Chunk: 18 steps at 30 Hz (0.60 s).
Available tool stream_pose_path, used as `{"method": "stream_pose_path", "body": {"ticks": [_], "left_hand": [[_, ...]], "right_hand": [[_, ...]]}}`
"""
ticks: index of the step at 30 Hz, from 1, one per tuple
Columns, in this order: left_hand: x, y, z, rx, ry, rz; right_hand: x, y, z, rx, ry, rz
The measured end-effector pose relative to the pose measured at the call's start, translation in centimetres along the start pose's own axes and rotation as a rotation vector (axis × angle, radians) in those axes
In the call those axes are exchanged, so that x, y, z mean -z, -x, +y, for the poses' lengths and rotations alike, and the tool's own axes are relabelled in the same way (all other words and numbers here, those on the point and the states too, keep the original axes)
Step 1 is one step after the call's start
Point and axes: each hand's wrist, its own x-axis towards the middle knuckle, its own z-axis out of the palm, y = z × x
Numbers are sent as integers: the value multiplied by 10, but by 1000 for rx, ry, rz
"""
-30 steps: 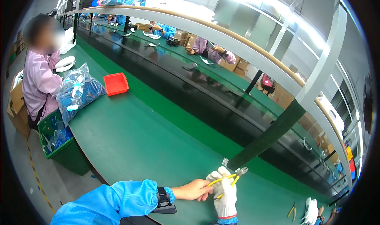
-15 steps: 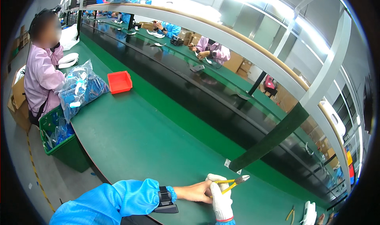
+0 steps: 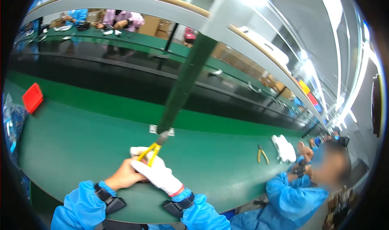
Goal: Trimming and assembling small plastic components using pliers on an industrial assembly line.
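Note:
In front of me over the green worktop [image 3: 81, 137], my right hand [image 3: 160, 175], in a white knitted glove, grips a pair of yellow-handled diagonal cutters [image 3: 157, 148]. The metal jaws point up and away, near the foot of a green post, and the handles stand apart. My bare left hand [image 3: 126, 174] presses against the gloved hand with its fingers curled in. Where the two hands meet, the left fingertips are hidden, and I cannot make out what they hold.
A second pair of yellow-handled pliers [image 3: 262, 154] lies to the right beside white plastic parts [image 3: 283, 149]. A co-worker in blue [image 3: 283, 201] sits at the right. At the left are a red bin [image 3: 32, 98] and a bag of blue parts [image 3: 15, 124]. The green post [image 3: 188, 80] rises ahead.
My view has swung right, bringing the co-worker in blue into sight and taking the one in pink at left out. The cutters remain in my gloved hand, with my left hand against it.

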Motion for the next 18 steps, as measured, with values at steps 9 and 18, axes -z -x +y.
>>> {"method": "stream_pose_path", "body": {"ticks": [9,18], "left_hand": [[5,2,0,86,149,-87],[1,-1,-10,-109,-183,-80]], "right_hand": [[8,-1,-4,-101,-102,-63],[3,5,-9,-134,-66,32]]}}
